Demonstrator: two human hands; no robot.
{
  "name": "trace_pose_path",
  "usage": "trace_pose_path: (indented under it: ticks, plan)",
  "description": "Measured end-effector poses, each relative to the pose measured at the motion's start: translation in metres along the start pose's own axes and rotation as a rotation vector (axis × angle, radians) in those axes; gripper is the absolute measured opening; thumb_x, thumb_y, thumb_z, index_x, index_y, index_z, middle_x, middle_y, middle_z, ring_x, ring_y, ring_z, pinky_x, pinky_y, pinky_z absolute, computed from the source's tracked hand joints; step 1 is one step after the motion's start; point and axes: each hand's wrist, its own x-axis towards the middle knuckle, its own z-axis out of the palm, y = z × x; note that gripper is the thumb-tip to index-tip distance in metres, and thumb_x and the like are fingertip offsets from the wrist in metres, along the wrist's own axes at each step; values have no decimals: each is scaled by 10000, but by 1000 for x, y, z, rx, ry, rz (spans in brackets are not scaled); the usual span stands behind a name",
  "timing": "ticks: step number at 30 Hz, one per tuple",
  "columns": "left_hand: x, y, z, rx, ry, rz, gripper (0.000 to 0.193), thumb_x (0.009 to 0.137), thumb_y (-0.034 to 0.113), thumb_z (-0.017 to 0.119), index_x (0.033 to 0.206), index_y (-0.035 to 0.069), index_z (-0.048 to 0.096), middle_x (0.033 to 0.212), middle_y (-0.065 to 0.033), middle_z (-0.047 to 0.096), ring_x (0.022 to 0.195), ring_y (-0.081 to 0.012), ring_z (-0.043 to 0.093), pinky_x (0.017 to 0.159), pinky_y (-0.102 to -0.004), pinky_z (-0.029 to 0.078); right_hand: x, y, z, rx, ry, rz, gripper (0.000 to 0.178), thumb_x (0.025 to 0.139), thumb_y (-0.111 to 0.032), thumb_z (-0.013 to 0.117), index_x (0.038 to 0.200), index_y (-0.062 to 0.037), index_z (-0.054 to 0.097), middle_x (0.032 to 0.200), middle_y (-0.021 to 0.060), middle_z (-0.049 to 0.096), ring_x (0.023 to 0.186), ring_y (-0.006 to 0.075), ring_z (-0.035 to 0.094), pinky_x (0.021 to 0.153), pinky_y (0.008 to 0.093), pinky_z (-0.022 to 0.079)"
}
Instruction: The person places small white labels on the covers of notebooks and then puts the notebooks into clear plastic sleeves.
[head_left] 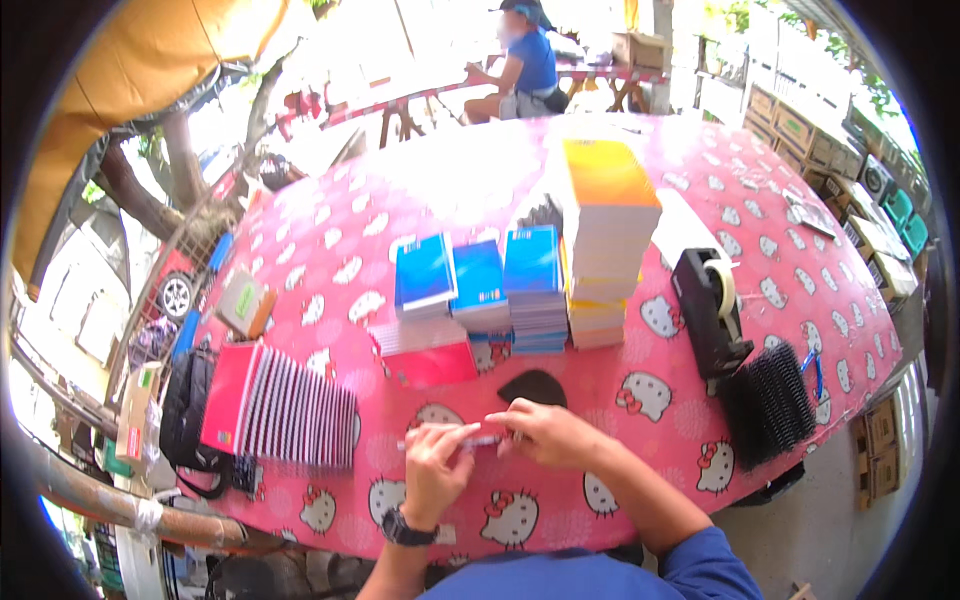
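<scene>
Near the front of the table, my left hand and my right hand are close together. Both pinch a slim, pale, pen-like stick held roughly level between them; its exact kind is too small to make out. A dark watch circles my left wrist. Just beyond my right hand lies a flat black rounded piece. Farther off stand stacks of blue-covered notebooks, with a pink-red notebook in front of them. To the left, a leaning stack of red-covered notebooks shows striped edges.
A tall yellow-topped stack rises behind the blue ones. On the right are a black tape dispenser, black spiral coils and blue-handled pliers. A black bag sits at the left edge. Another person sits at a far table.
</scene>
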Motion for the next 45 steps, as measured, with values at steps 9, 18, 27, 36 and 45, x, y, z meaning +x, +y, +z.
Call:
trace_pose_path:
  ticks: [9,18,27,36,45]
  plan:
    - [1,7,11,-4,-96,57,189,720,231,738,874,146,669,788,16,621,797,-173,564,750,-334,343,1,-2,-11,285,-71,304,425,840,-160,625,1239,-84,500,1011,172,632,895,341,615,781,396,498]
    - [3,5,2,-80,-118,106,175,771,272,703,902,160,673,876,19,642,870,-160,585,812,-327,342,-7,45,-18,-398,-53,230,633,674,-468,743,1170,-115,571,1304,140,441,1220,360,387,999,467,366]
    - [-1,-5,1,-63,-254,151,198,788,309,679,909,154,656,937,14,655,891,-157,594,821,-334,352,-6,62,-7,-282,-177,141,806,597,-492,780,1258,-138,483,1350,146,395,1265,375,335,1040,483,297]
    - [-5,-11,2,-83,-211,167,262,744,362,709,920,173,665,935,27,657,970,-159,585,954,-437,268,-7,47,-13,-296,-157,194,675,653,-436,764,1211,-124,548,1313,172,430,1223,362,398,1032,451,324]
    - [-15,-22,-3,54,-109,64,172,594,245,766,720,178,672,783,43,645,903,-147,583,1004,-515,187,-4,16,-11,696,-296,-29,450,826,-411,652,1087,-45,650,1039,130,612,1045,219,546,902,328,428]
